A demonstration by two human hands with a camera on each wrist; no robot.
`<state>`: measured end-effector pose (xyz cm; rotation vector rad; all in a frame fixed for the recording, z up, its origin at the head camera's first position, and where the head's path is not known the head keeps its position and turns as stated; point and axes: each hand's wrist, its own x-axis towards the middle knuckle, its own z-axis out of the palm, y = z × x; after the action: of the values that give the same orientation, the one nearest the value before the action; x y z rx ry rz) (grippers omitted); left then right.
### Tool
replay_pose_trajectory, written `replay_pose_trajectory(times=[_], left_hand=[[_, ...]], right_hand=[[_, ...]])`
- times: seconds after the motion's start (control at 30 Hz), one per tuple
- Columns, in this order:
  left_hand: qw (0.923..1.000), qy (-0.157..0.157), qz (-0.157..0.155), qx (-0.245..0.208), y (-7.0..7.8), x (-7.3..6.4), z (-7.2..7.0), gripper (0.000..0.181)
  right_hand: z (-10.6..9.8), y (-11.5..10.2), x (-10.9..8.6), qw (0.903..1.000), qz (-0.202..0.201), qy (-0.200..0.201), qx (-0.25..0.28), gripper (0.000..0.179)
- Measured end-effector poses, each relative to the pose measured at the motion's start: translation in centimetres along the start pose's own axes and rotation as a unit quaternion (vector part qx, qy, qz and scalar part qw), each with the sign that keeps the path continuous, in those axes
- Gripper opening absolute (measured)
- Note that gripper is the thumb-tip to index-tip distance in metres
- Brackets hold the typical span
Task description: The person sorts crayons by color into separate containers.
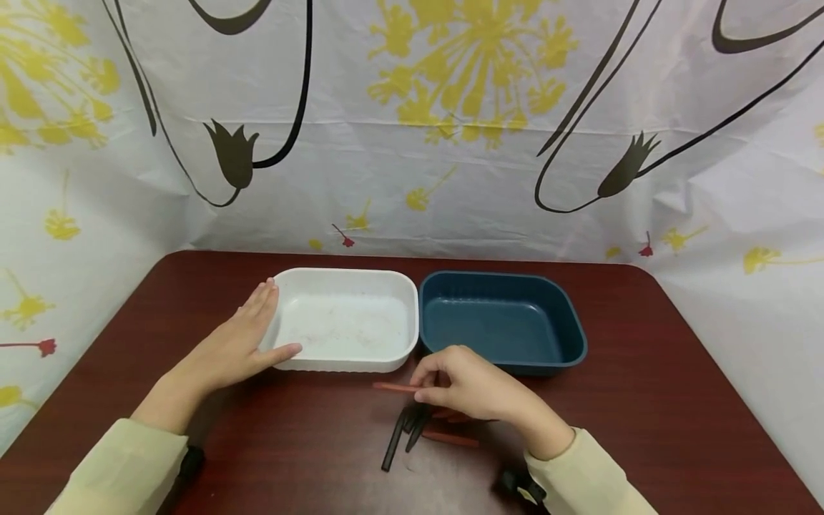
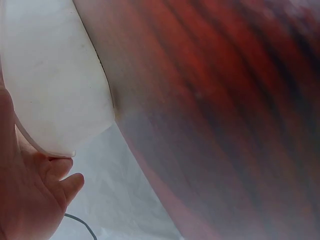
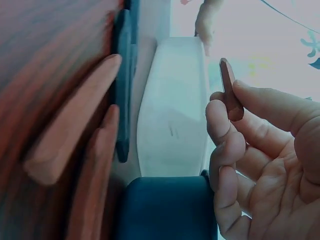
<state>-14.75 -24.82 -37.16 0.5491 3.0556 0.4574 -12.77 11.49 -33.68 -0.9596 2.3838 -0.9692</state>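
Note:
My right hand (image 1: 473, 386) pinches a slim reddish-brown stick (image 1: 394, 387) between thumb and fingertips, just in front of the two trays. In the right wrist view this stick (image 3: 228, 87) looks faceted and tapers towards its upper end. Below that hand, several black sticks (image 1: 391, 447) and reddish-brown sticks (image 1: 453, 438) lie in a loose pile, partly hidden by the hand. My left hand (image 1: 232, 350) rests on the left end of the white tray (image 1: 347, 365), its fingers straight along the rim and its thumb over the front edge.
A dark blue tray (image 1: 496, 329) stands right beside the white one, at the back of the dark red-brown table (image 1: 290, 443). Behind the table hangs a white patterned sheet (image 1: 360, 164). Black wrist gear (image 1: 515, 483) is at my right sleeve.

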Motion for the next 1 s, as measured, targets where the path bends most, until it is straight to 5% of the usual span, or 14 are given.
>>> replay_pose_trajectory(times=[1.0], left_hand=[[0.9999,-0.005,-0.011,-0.005,0.0,0.1,-0.2,0.105]], right_hand=[[-1.2,-1.3,4.2,0.9994,-0.022,0.025,-0.011,0.009]])
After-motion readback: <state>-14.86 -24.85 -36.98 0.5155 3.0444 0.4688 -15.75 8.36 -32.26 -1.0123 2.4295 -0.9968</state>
